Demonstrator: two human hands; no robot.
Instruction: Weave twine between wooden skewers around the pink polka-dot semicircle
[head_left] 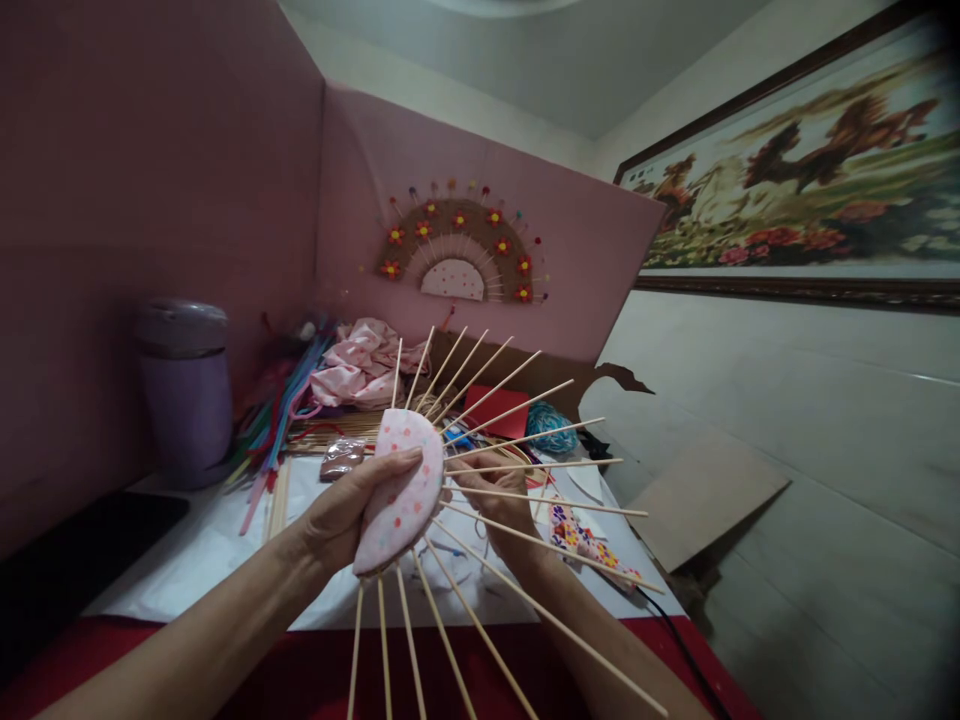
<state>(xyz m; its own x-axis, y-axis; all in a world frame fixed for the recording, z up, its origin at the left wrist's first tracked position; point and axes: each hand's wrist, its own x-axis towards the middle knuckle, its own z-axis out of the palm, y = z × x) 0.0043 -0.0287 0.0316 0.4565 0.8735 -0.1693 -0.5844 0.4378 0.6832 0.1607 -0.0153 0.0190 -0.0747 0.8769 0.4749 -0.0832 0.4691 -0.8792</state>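
Note:
My left hand [349, 500] is closed around a half-circle covered in pale pink cloth with red dots [409, 505], its thumb lying on the front face. Thin wooden sticks [517, 402] fan out like rays from the curved edge of this piece. Behind several of the sticks on the right is my right hand [491, 490], its fingers curled close to the rim. Sticks cross in front of those fingers, so whether they pinch a stick or the edge is unclear.
A finished-looking fan with red flowers [460, 220] hangs on the pink board. On the white-covered table [187, 560] lie crumpled dotted cloth [364, 365], coloured pipe cleaners [281, 400], blue yarn [551, 428] and a flower-patterned strip [585, 540]. A purple bin [187, 400] stands left.

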